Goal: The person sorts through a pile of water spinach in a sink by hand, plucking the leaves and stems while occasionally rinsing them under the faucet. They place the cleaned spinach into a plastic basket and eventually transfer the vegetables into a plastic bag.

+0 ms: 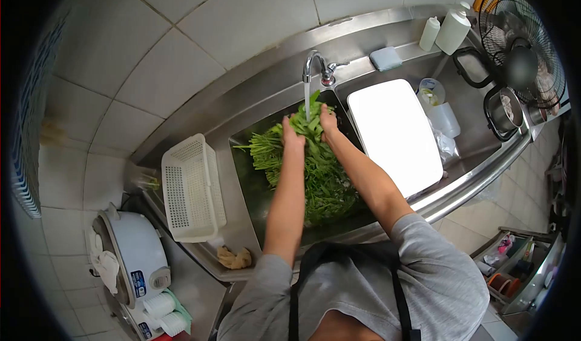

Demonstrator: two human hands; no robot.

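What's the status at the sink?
Left hand, right hand on long-stemmed green leafy vegetables. Curved chrome faucet running over them. White rectangular panel alongside, not blocking either hand.

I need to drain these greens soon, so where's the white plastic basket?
The basket sits on the steel counter, just left of the sink holding the greens.

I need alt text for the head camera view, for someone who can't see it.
Two hands, left and right, hold leafy greens under running water from a faucet in a steel sink. A white basket sits left, a white board right.
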